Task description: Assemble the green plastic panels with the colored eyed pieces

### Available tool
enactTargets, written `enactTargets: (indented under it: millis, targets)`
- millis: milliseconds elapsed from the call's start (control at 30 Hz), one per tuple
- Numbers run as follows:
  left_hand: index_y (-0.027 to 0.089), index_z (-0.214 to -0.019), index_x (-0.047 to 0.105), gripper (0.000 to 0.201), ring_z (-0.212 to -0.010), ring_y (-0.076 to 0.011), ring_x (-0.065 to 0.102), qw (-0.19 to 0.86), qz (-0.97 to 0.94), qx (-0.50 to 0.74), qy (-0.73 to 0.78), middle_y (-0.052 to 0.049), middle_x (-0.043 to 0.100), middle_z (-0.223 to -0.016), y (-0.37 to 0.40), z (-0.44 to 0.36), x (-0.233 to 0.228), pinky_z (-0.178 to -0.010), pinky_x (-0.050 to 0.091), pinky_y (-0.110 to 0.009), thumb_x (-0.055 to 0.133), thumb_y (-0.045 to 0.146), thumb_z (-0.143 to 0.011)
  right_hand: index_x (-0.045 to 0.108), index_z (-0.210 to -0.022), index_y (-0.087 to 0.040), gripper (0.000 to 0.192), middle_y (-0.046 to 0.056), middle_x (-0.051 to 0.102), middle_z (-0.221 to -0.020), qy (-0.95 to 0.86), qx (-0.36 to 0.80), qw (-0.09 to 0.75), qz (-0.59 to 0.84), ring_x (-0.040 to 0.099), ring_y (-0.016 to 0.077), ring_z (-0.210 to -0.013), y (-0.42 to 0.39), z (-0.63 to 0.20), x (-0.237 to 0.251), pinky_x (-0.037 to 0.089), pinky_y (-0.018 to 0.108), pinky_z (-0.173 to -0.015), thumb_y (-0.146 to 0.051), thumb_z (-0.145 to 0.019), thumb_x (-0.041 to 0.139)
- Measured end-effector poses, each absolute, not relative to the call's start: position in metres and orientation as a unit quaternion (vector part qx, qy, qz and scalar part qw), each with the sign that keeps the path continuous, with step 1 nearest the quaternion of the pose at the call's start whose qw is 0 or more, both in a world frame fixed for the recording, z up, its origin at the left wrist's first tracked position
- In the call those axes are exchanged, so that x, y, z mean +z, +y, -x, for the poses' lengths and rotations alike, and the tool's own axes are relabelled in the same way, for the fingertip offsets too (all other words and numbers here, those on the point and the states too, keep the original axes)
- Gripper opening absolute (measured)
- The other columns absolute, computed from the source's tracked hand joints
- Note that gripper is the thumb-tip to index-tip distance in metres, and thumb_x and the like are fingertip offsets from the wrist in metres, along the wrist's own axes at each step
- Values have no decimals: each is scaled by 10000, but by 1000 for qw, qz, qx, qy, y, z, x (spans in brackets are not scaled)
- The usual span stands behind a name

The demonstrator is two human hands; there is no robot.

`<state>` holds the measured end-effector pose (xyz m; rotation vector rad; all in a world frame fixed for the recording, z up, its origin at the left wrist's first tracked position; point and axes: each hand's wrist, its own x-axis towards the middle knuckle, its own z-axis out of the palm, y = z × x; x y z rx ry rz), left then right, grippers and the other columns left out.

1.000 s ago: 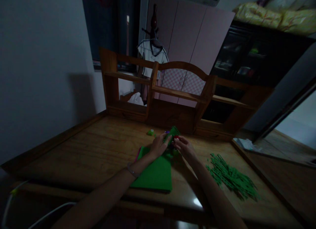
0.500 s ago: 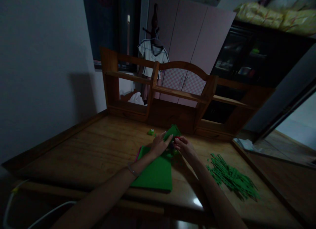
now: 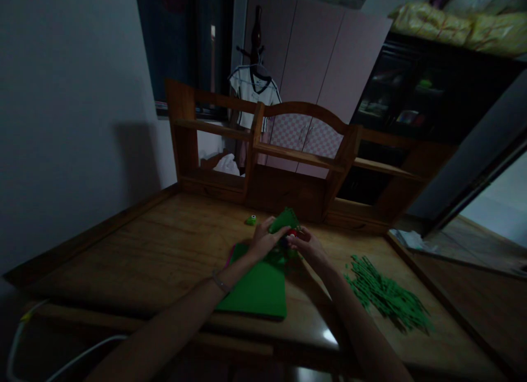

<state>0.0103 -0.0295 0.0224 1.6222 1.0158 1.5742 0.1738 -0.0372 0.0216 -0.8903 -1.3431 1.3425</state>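
Note:
My left hand (image 3: 262, 242) is closed on a green sheet (image 3: 284, 219), thumb on top, holding it tilted up over the desk. Along its far edge run small notches or cuts. My right hand (image 3: 312, 251) pinches a small red-and-dark tool (image 3: 292, 232) at the sheet's right side; its exact kind is too dim and covered to make out. Beneath my left forearm lies a stack of larger green sheets (image 3: 257, 291), with a pink edge showing at its left. A small green object with a white eye-like spot (image 3: 251, 220) sits beyond my left hand.
Thin green strips (image 3: 387, 294) lie in a loose heap on the right of the wooden desk (image 3: 135, 250). A wooden shelf unit (image 3: 300, 151) stands along the desk's back. White cable (image 3: 82, 357) hangs at the lower left.
My right hand has shifted slightly left and the red part shows more beside the sheet. The sheet's tilt has changed a little in my left hand.

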Motion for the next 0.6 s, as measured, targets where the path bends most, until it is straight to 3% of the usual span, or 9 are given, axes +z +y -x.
enactTargets:
  millis: [600]
  targets:
    - [152,-804,692,282,-804,-158,589,346,-629,606,343,-46,631,-826,-28,-9,24,-718,442,-250,620,421,-758,611,-973,-227,429,33,651,-951,-575,530,491,384,609,199,-854,-44,-172,29,467,270,-670,-340,-603,797]
